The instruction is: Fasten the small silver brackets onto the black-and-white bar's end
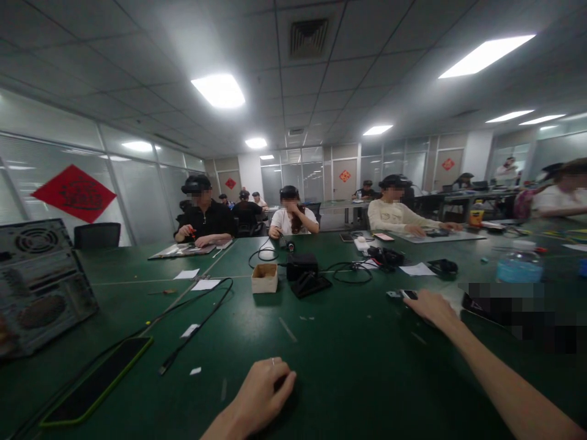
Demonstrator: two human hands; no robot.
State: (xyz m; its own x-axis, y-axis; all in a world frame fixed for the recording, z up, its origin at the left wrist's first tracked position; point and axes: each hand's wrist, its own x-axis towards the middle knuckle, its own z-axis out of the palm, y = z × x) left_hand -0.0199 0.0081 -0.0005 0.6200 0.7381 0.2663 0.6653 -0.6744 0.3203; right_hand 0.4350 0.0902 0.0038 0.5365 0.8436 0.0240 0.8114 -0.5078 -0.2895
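My left hand (262, 392) rests on the green table (321, 354) near its front edge. Its fingers are curled in and the thumb lies alongside, with nothing visible in them; a ring shows on one finger. Farther off to the right, my right hand (431, 305) reaches out with its fingers closed on a small black-and-white object (409, 294). A greyish, metal-looking piece (393, 294) sticks out at its left end. My palm and fingers hide the rest of it, so its kind is unclear.
A computer case (43, 287) stands at left, behind a green-edged black mat (98, 382) and a cable (197, 324). Ahead are a small open box (265, 278), a black device (302, 269) and headphone-like gear (387, 256). A blue-liquid bottle (520, 266) stands right. Several people sit opposite.
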